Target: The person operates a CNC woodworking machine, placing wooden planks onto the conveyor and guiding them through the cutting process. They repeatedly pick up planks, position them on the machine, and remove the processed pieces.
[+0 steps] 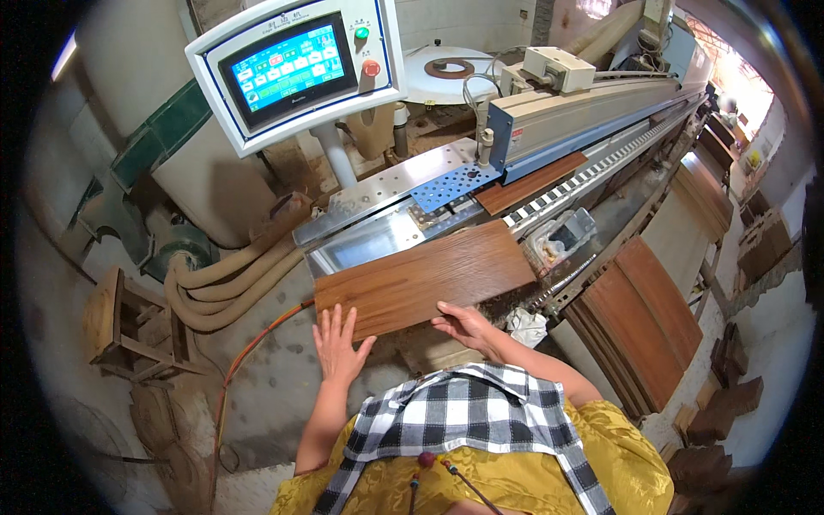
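Note:
A brown wood-grain board [421, 276] lies in front of me at the infeed end of a long machine, one end next to its metal table [360, 245]. My left hand [340, 348] rests on the board's near left corner, fingers spread and lying flat. At the near edge, right of the middle, my right hand [468, 328] pinches the board, thumb on top and the other fingers partly hidden at the edge. Beyond it, a second brown panel [536, 182] sits in the machine, under the blue guard and beside the toothed conveyor track [592, 176].
A control panel with a lit screen [287, 69] stands at the upper left. Thick hoses [227, 296] and a wooden stool [129, 326] are on the left. Stacked brown panels [635, 318] lie at right, near a clear plastic bin [562, 239] and crumpled white plastic [526, 327].

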Demonstrator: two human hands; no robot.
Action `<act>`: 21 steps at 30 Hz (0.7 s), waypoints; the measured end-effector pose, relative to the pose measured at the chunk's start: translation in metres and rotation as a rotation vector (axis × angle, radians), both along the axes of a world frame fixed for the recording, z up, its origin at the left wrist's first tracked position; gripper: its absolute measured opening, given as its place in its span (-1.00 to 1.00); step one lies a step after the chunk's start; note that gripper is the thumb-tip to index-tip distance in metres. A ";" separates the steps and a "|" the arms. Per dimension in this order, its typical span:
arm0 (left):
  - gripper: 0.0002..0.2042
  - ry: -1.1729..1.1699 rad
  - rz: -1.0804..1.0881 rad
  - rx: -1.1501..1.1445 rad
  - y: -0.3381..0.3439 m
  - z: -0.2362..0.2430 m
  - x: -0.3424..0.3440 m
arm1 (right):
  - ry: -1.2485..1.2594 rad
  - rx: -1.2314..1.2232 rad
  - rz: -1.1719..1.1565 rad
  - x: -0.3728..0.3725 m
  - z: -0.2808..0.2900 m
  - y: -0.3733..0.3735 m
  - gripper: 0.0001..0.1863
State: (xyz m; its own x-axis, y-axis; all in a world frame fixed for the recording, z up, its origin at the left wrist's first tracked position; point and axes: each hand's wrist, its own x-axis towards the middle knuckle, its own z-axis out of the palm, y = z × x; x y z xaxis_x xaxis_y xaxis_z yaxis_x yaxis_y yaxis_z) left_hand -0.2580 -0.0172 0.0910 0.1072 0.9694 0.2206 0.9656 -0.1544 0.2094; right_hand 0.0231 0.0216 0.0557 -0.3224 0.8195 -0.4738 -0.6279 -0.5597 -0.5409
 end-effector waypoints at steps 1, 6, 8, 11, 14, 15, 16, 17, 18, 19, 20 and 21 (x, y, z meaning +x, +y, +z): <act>-0.34 -0.010 0.020 0.012 0.000 -0.002 -0.007 | 0.070 0.005 0.039 -0.008 -0.004 0.006 -0.83; -0.34 -0.038 0.131 0.022 0.017 -0.013 -0.023 | 0.099 0.116 0.014 -0.021 0.005 0.012 -0.75; -0.34 -0.057 0.161 0.012 0.028 -0.014 -0.019 | -0.018 0.142 0.020 -0.005 0.016 0.010 -0.68; -0.33 -0.076 0.201 -0.021 0.054 -0.010 -0.011 | -0.166 0.139 -0.024 0.036 0.017 -0.003 -0.59; -0.33 -0.068 0.237 -0.055 0.079 -0.011 -0.003 | -0.651 0.157 -0.134 0.093 -0.011 -0.021 -0.71; -0.33 -0.064 0.251 -0.067 0.086 -0.010 0.002 | -0.857 0.213 -0.145 0.121 -0.031 -0.028 -0.74; -0.34 -0.061 0.264 -0.069 0.092 -0.010 0.005 | -1.152 0.351 -0.211 0.146 -0.042 -0.039 -0.76; -0.34 -0.046 0.265 -0.059 0.094 -0.011 0.008 | -1.443 0.491 -0.278 0.167 -0.048 -0.047 -0.77; -0.34 -0.031 0.269 -0.048 0.094 -0.012 0.010 | -1.647 0.496 -0.306 0.184 -0.041 -0.055 -0.78; -0.35 -0.017 0.274 -0.037 0.095 -0.014 0.013 | -1.851 0.499 -0.333 0.197 -0.028 -0.063 -0.77; -0.35 -0.012 0.272 -0.019 0.095 -0.014 0.014 | -1.985 0.562 -0.368 0.214 -0.025 -0.070 -0.71; -0.36 -0.006 0.271 0.000 0.094 -0.015 0.014 | -2.118 0.629 -0.403 0.229 -0.022 -0.076 -0.65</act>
